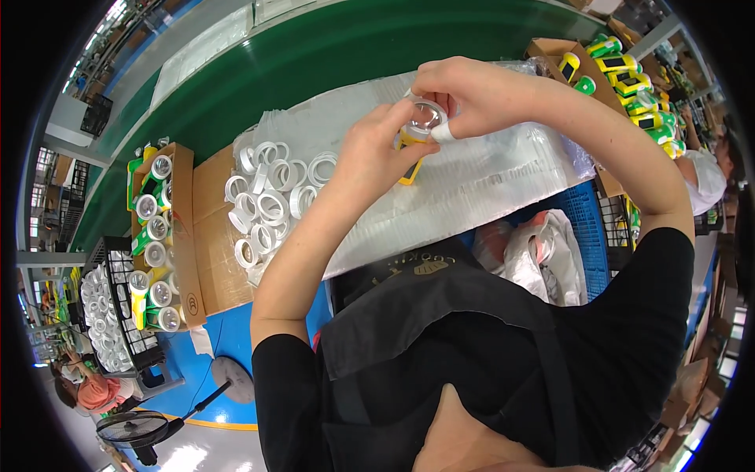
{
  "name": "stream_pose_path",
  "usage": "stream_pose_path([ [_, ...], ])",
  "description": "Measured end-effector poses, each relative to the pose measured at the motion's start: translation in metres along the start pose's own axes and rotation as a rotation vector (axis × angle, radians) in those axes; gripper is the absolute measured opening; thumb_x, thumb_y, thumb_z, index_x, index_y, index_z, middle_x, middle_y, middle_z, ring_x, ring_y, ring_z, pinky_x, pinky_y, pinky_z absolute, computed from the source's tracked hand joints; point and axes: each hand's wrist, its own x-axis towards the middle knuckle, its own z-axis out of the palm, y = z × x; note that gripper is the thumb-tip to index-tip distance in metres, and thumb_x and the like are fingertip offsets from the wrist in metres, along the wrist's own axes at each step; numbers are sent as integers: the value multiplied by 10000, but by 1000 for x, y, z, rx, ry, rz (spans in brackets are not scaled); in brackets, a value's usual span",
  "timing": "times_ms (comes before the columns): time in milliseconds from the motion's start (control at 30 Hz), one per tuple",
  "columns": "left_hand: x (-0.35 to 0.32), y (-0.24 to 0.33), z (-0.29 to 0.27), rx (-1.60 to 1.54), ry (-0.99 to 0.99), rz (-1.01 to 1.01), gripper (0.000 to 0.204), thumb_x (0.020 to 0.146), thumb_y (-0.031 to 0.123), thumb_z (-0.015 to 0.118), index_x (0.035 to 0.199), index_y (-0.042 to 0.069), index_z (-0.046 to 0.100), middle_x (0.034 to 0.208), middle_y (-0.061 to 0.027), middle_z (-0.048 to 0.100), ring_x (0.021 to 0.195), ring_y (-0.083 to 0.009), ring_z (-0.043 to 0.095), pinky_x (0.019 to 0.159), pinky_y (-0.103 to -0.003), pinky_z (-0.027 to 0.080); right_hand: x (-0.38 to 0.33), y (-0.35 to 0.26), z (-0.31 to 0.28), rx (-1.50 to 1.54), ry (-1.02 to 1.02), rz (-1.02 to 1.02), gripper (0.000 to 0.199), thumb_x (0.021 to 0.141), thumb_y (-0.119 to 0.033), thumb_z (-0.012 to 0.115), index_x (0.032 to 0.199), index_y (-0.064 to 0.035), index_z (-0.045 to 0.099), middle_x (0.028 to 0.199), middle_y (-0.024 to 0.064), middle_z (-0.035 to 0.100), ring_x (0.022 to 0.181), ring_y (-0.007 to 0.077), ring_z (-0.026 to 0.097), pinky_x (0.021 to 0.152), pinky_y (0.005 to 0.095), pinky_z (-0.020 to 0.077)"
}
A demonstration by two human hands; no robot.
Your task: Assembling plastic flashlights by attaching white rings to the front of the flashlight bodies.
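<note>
Over the bench, my left hand (379,151) is closed round a yellow flashlight (410,171) with a dark panel and a round clear lens. My right hand (465,93) meets it at the lens end, its fingers curled on the rim. A white cover wraps the tip of my right thumb. A pale rim circles the lens, but my fingers hide part of it, and I cannot tell whether it is a separate ring. Left of my left forearm lies a loose pile of white plastic rings (274,207).
Plastic-wrapped padding (464,193) covers the bench before a green surface (346,51). Lensed flashlights fill a carton (182,236) at left, beside a black crate (130,303) of clear parts. More green-and-yellow flashlights (629,82) lie far right. A blue basket (583,236) and fan (134,427) stand lower.
</note>
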Motion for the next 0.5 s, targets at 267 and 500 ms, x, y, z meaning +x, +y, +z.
stream_pose_path([
  [267,9,0,7,70,73,8,379,684,174,817,980,116,588,863,-90,652,794,-303,638,674,-404,504,7,-10,15,62,148,508,495,619,-376,741,802,67,622,705,159,589,693,265,605,607,325,476],
  [500,7,-9,7,-43,80,-24,367,682,197,823,955,121,590,825,-83,633,748,-292,622,644,-393,493,8,8,9,305,188,-95,477,668,-396,750,839,31,622,845,147,625,770,281,621,621,356,487],
])
